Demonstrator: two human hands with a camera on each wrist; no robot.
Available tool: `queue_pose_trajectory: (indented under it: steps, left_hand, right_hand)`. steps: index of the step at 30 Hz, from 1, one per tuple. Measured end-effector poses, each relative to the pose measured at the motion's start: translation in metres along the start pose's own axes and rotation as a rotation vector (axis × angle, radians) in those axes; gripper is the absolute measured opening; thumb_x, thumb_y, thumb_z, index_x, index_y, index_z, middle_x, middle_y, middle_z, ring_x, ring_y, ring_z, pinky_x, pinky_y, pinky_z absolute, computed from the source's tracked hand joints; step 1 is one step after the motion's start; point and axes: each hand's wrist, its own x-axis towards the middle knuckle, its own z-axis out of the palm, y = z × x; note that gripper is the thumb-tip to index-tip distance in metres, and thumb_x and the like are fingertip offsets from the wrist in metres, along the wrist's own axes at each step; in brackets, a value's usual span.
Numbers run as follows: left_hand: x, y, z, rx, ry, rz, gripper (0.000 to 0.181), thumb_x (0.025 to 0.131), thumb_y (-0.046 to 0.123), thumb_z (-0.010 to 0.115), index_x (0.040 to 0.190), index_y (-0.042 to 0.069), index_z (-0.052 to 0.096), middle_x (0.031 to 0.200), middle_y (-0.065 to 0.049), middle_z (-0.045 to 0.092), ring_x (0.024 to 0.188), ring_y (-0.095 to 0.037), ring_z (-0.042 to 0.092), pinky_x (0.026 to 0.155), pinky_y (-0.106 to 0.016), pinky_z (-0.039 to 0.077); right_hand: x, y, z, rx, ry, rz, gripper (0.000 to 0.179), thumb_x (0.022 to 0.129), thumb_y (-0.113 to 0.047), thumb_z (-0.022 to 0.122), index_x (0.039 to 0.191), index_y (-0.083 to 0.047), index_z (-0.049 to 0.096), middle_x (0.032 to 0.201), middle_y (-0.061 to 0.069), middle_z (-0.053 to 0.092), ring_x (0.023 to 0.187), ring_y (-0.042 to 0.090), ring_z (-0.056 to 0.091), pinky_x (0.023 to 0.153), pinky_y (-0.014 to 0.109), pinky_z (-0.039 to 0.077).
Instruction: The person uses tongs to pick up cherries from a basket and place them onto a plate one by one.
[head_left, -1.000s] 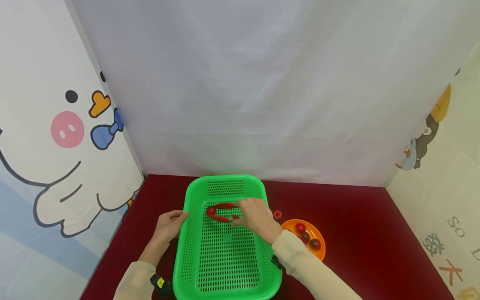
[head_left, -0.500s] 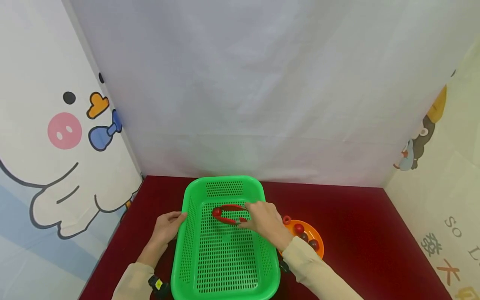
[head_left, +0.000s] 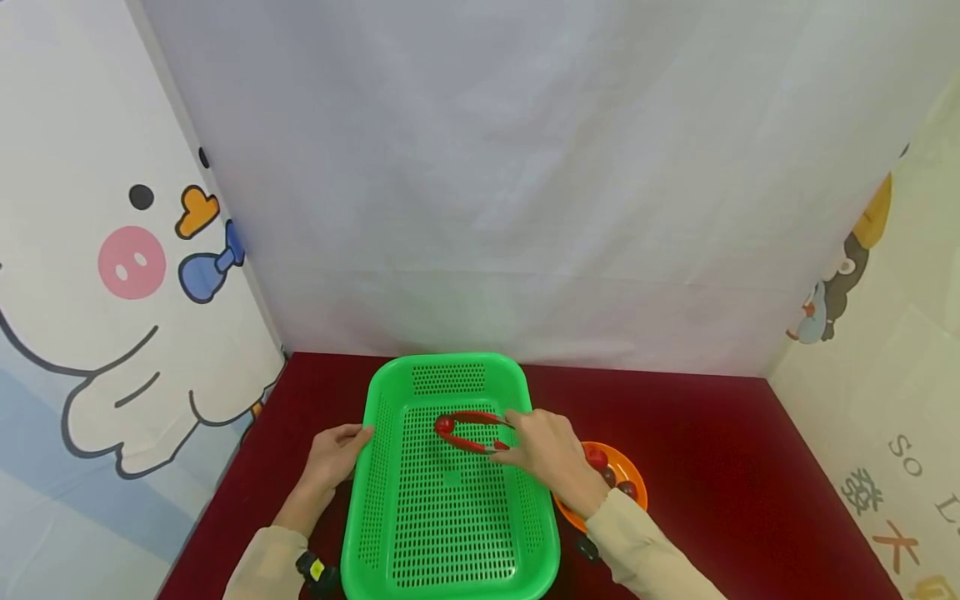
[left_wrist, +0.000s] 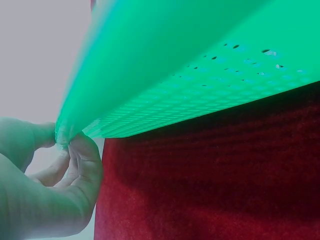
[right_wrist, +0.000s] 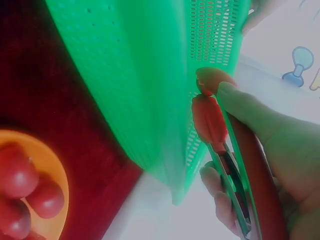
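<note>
A green perforated basket (head_left: 450,360) lies in front of me. My left hand (head_left: 333,457) pinches its left rim between thumb and fingers, seen close up in the left wrist view. Over the basket, my right hand (head_left: 555,454) grips a pair of red tongs (head_left: 468,446) with metal inner parts (right_wrist: 227,175). At the tips of the tongs sits a small round red fruit (head_left: 444,424), above the basket's floor. The thumb (right_wrist: 245,105) of the right hand lies along one arm of the tongs, fingers curled under the other.
An orange plate (head_left: 636,468) with several round dark red fruits (right_wrist: 45,197) stands right of the basket, partly hidden by my right hand. A dark red cloth (head_left: 720,467) covers the table. White curtains (head_left: 525,183) with cartoon prints at the sides enclose it.
My right hand has moved rightward and slightly nearer me, carrying the tongs and the fruit. It now covers the red ring seen earlier beside the plate. The left hand keeps its hold on the rim.
</note>
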Motion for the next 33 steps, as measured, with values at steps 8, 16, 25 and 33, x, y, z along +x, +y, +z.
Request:
queue_pose_trajectory:
  steps: [8,16,25,33]
  left_hand:
    - [0.0,0.001,0.0,0.007,0.004,-0.002,0.055,0.108,0.029,0.057,0.144,-0.01,0.049,0.135,-0.031,0.059,0.087,-0.011,0.066,0.069,-0.028,0.055]
    - [-0.001,0.001,0.0,0.016,0.005,-0.003,0.055,0.108,0.029,0.056,0.145,-0.01,0.049,0.137,-0.031,0.057,0.094,-0.016,0.066,0.07,-0.028,0.054]
    - [0.0,0.0,0.0,0.011,0.009,-0.003,0.055,0.108,0.031,0.057,0.144,-0.01,0.05,0.135,-0.031,0.058,0.086,-0.012,0.066,0.069,-0.028,0.054]
    - [-0.002,0.0,0.0,0.018,0.009,-0.004,0.055,0.108,0.03,0.057,0.145,-0.009,0.05,0.137,-0.031,0.058,0.096,-0.019,0.067,0.072,-0.03,0.055]
  right_hand:
    - [-0.012,0.006,-0.004,-0.036,0.056,-0.007,0.048,0.07,-0.049,0.093,0.096,-0.014,0.073,0.052,-0.01,0.04,0.049,0.007,0.038,0.04,0.019,0.03]
    - [-0.025,0.012,-0.006,0.009,0.095,-0.003,0.051,0.07,-0.047,0.094,0.102,-0.013,0.076,0.06,-0.008,0.055,0.052,0.006,0.037,0.041,0.018,0.03]
    - [-0.041,0.018,-0.004,0.007,0.15,-0.007,0.053,0.069,-0.049,0.094,0.101,-0.011,0.074,0.059,-0.01,0.038,0.053,0.005,0.028,0.043,0.018,0.023]
    - [-0.057,0.027,-0.001,0.019,0.294,-0.072,0.05,0.063,-0.043,0.099,0.089,-0.014,0.068,0.059,-0.013,0.037,0.054,0.001,0.023,0.045,0.015,0.017]
